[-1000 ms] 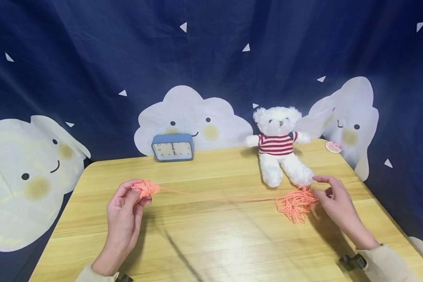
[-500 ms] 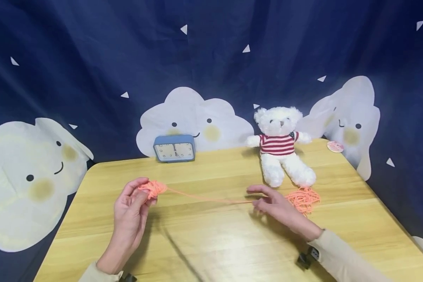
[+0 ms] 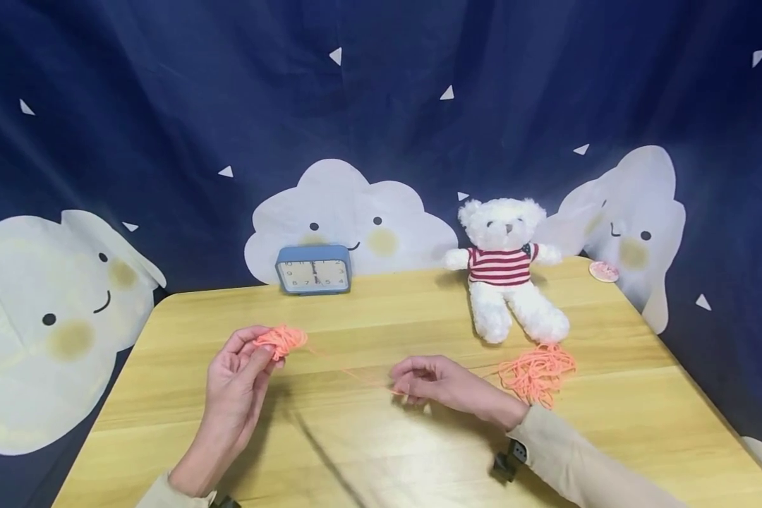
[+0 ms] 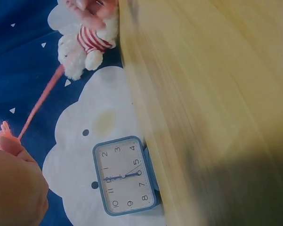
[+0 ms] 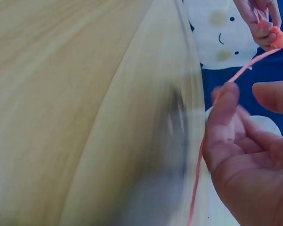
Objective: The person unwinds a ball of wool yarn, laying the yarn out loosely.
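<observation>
In the head view my left hand (image 3: 238,384) holds a small bundle of orange-pink yarn (image 3: 282,340) between thumb and fingers, above the table's left half. A single strand leaves the bundle to the right and reaches the fingertips of my right hand (image 3: 447,384). From the right hand the strand continues to a loose yarn pile (image 3: 536,370) on the table, at the teddy bear's foot. In the right wrist view the strand of yarn (image 5: 198,174) bends at the thumb and fingertips, which hold it lightly, while the index finger stands apart.
A white teddy bear (image 3: 502,267) in a red-striped shirt sits at the back right. Beside the back edge stands a blue clock (image 3: 314,269). A small pink round thing (image 3: 603,271) lies at the far right corner. Behind the wooden table (image 3: 381,451) hangs a dark blue curtain (image 3: 381,92) with clouds.
My right hand has moved left from beside the yarn pile to mid-table along the strand, now lower and nearer the front. The left hand has shifted slightly right, still holding the bundle.
</observation>
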`<act>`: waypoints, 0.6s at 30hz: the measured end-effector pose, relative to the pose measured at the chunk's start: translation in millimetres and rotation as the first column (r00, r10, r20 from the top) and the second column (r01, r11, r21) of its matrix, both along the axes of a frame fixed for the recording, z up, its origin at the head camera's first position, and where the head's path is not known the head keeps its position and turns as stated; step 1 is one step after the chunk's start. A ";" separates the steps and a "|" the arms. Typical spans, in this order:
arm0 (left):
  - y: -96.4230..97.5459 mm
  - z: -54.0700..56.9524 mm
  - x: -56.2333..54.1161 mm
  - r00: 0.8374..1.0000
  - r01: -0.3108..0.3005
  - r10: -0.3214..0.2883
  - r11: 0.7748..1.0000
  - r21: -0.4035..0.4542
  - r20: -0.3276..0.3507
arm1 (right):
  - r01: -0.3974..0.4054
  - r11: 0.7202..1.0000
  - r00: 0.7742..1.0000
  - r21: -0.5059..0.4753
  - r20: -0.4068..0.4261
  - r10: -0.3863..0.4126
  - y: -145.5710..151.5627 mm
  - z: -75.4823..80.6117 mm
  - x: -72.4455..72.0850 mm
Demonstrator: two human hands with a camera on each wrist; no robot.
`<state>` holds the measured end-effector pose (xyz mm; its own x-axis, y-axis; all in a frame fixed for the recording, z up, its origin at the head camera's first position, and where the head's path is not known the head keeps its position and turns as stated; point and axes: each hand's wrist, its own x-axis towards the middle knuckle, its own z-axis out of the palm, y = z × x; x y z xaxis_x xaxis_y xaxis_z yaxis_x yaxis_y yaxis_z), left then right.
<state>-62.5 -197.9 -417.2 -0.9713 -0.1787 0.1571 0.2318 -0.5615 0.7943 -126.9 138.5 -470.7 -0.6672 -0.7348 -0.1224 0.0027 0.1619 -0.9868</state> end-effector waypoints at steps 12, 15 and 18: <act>0.3 -1.3 -2.8 1.000 -0.021 0.020 0.999 -0.030 -0.018 | 0.019 0.999 0.998 0.028 -0.062 -0.018 29.7 6.4 7.8; -1.2 -1.3 -2.0 0.999 -0.024 0.024 1.000 -0.006 -0.035 | 0.058 0.998 0.992 0.007 -0.112 -0.057 45.4 8.9 8.7; -2.6 -0.6 -1.4 0.998 -0.028 0.029 0.999 0.020 -0.049 | 0.095 0.995 0.986 -0.021 -0.139 -0.097 61.1 11.3 9.3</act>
<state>-63.9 -200.5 -417.8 -0.9570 -0.2098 0.2004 0.2863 -0.5695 0.7706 -117.6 199.6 -459.4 -0.7444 -0.6676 -0.0129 -0.1204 0.1532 -0.9808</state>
